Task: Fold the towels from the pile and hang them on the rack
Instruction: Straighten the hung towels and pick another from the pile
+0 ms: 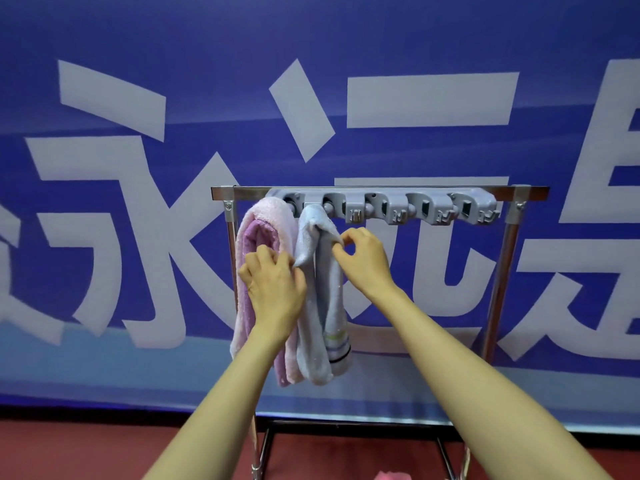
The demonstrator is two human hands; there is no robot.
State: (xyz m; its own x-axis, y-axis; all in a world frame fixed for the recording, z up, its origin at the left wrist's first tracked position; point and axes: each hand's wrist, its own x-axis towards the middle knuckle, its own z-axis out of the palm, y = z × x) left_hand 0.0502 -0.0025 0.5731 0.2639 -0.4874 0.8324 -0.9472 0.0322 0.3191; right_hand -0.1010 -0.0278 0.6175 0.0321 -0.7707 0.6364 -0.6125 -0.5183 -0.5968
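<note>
Head view: left hand (pixel 273 289) and right hand (pixel 363 261) pinch blue towel (pixel 325 306)

Some hall or staged set, perhaps: a huge blue banner (pixel 346 46) with white characters spans the back, red floor (pixel 69 452) below, metal rack (pixel 498 292) standing in front.

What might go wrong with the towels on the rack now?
1. The left hand and right hand both pinch the blue towel; a hard tug might pull it off the holder.
2. The left hand is right by the pink towel and might knock it down too.
3. The blue towel hangs bunched and uneven, so it may slip once let go.
</note>
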